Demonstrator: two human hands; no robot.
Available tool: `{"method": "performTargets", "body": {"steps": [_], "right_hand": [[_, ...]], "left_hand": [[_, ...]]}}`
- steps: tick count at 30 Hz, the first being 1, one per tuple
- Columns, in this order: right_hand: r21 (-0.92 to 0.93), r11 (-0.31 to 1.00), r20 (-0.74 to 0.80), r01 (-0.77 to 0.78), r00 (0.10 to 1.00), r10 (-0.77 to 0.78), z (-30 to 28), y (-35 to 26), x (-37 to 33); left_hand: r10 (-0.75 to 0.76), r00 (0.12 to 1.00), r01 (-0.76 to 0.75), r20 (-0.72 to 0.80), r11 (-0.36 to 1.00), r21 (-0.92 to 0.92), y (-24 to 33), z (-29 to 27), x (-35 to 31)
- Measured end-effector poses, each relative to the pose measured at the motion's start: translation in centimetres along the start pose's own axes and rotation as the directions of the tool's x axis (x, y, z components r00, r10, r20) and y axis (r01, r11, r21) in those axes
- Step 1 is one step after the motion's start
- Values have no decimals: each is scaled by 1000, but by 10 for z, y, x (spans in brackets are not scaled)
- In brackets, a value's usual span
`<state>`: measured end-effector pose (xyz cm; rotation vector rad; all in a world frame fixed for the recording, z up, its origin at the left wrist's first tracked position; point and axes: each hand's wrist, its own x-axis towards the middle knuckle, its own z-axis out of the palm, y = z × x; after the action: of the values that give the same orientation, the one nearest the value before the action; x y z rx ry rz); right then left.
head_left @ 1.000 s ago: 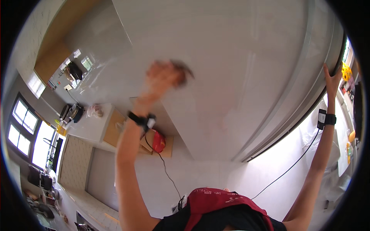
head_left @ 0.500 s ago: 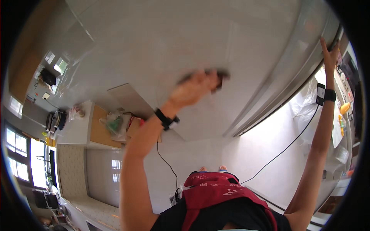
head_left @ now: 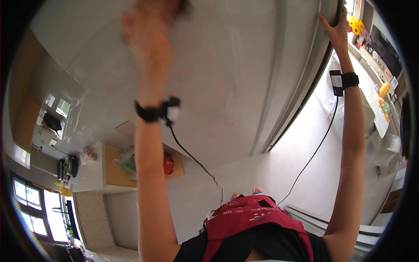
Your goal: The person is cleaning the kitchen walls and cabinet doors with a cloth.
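Looking down the front of a tall grey refrigerator door (head_left: 244,78), glossy enough to mirror the room. My left hand (head_left: 150,26) is raised high against the panel, badly motion-blurred; something dark shows at its fingertips near the top edge of the picture, maybe a cloth, but I cannot tell what it is or whether the fingers are closed on it. A black wrist strap (head_left: 155,111) with a cable hangs from that arm. My right hand (head_left: 334,32) is up at the far right, fingers curled over the door's edge by the dark seam, holding on there; a second wrist strap (head_left: 345,81) sits below it. In the reflection, a wooden counter (head_left: 113,172) with a red object (head_left: 168,163) on it. My red apron (head_left: 253,216) fills the near edge. Risk as I judge it: both arms are stretched overhead, so a hard push could swing the door against the right hand's hold, and either dangling cable could snag on the edge.
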<state>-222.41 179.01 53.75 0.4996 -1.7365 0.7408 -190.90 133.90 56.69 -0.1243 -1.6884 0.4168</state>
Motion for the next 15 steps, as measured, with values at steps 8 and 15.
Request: {"method": "performTargets", "body": {"steps": [8, 15], "right_hand": [[47, 975, 109, -219, 971, 213, -13, -48, -13], [128, 968, 126, -217, 971, 201, -13, -71, -9]], "left_hand": [[-27, 999, 24, -42, 998, -63, 29, 16, 21], [647, 493, -766, 582, 640, -64, 163, 32, -318]]}}
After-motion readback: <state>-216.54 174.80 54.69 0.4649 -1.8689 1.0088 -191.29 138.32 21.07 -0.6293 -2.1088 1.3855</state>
